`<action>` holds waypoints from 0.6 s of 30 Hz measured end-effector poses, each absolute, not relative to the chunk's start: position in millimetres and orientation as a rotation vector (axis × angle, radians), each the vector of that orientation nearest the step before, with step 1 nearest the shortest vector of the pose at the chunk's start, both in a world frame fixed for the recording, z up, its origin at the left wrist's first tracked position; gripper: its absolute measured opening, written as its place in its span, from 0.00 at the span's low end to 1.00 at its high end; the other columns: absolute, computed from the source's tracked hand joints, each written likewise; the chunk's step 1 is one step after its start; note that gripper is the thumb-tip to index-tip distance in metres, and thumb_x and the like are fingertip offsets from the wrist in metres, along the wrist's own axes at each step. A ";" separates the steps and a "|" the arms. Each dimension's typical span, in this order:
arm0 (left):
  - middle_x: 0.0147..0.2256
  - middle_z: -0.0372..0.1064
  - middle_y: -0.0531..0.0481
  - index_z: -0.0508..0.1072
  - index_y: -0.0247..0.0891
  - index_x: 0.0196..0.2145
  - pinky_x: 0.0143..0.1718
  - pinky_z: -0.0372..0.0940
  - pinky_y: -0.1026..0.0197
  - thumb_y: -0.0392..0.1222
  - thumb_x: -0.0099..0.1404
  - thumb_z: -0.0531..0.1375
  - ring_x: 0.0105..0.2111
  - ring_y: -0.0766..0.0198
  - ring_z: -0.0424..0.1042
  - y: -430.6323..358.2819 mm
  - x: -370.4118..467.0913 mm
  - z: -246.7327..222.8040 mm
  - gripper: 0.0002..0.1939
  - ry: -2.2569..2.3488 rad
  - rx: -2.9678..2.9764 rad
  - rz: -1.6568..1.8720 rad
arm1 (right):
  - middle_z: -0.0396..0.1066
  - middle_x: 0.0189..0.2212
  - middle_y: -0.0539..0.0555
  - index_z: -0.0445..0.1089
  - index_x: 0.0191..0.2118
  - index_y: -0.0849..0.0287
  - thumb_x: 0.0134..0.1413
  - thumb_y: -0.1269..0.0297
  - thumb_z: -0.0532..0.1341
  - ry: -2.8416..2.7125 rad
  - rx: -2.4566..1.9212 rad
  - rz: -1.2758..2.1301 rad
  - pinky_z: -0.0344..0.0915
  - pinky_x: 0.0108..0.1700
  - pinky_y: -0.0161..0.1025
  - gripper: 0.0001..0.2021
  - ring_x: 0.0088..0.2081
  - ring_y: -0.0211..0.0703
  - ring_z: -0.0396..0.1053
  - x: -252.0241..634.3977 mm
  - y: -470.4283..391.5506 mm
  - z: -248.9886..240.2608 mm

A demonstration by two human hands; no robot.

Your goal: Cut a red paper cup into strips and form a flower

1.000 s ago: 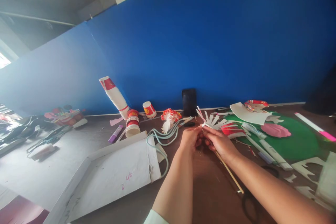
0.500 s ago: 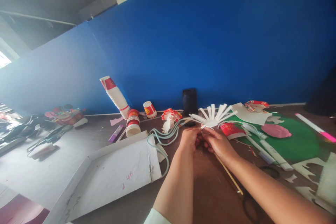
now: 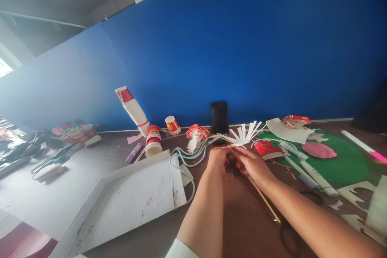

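My left hand (image 3: pixel 219 159) and my right hand (image 3: pixel 251 164) meet at mid-table, both with fingers closed. Between their fingertips is the near edge of a white paper cup cut into strips (image 3: pixel 241 142), its strips fanned out away from me. A thin wooden stick (image 3: pixel 266 202) runs from under my right hand toward the lower right; whether the fingers grip it is hidden. A cut red piece of paper cup (image 3: pixel 268 150) lies just right of my right hand. Left of my hands sits a red-and-white paper flower (image 3: pixel 197 135).
A shallow white box (image 3: pixel 121 205) lies at left, with pale cables (image 3: pixel 193 163) beside it. Stacked paper cups (image 3: pixel 133 109) lean behind. A black phone (image 3: pixel 219 117) stands against the blue partition (image 3: pixel 242 48). At right are a green sheet (image 3: pixel 347 161), a pink cutout (image 3: pixel 319 150), scissors (image 3: pixel 288 240) and a marker (image 3: pixel 363 147).
The fanned cup has tilted flatter and shifted slightly left and down in my fingers. Both hands stay in almost the same place.
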State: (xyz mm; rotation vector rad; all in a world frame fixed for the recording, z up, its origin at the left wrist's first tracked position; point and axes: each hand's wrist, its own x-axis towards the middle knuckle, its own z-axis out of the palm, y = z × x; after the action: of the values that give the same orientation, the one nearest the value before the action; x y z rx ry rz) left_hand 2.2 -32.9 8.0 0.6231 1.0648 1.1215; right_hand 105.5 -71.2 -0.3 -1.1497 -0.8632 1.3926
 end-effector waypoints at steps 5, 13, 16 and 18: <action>0.18 0.60 0.53 0.69 0.30 0.24 0.13 0.44 0.71 0.33 0.52 0.66 0.15 0.74 0.57 -33.9 2.8 9.2 0.07 1.100 0.593 1.125 | 0.70 0.22 0.48 0.75 0.46 0.56 0.40 0.63 0.66 -0.867 -1.127 1.420 0.45 0.15 0.27 0.21 0.19 0.31 0.58 105.3 -71.2 -0.6; 0.17 0.60 0.54 0.68 0.30 0.26 0.12 0.42 0.71 0.33 0.53 0.65 0.13 0.75 0.56 -34.2 3.3 10.4 0.07 1.103 0.564 1.103 | 0.67 0.19 0.47 0.75 0.45 0.58 0.40 0.62 0.66 -0.902 -1.116 1.411 0.45 0.16 0.28 0.21 0.19 0.32 0.57 105.5 -69.6 -4.0; 0.18 0.61 0.53 0.69 0.30 0.26 0.13 0.44 0.72 0.35 0.53 0.67 0.14 0.75 0.57 -33.5 1.5 9.5 0.09 1.082 0.553 1.082 | 0.65 0.17 0.46 0.75 0.46 0.58 0.40 0.62 0.66 -0.896 -1.106 1.414 0.44 0.16 0.27 0.23 0.18 0.32 0.56 106.3 -67.9 -6.1; 0.18 0.61 0.53 0.69 0.29 0.27 0.13 0.44 0.73 0.36 0.52 0.68 0.15 0.75 0.58 -33.6 -0.6 9.9 0.11 1.045 0.551 1.074 | 0.65 0.17 0.46 0.75 0.47 0.57 0.39 0.62 0.67 -0.879 -1.109 1.419 0.43 0.15 0.27 0.23 0.18 0.32 0.56 106.7 -67.4 -5.2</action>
State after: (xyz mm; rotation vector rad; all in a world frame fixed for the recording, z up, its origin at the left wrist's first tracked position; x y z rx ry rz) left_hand -0.6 -33.6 9.9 0.5507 1.0452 1.0744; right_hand 106.7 -67.4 -5.2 -1.1089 -0.8785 1.4187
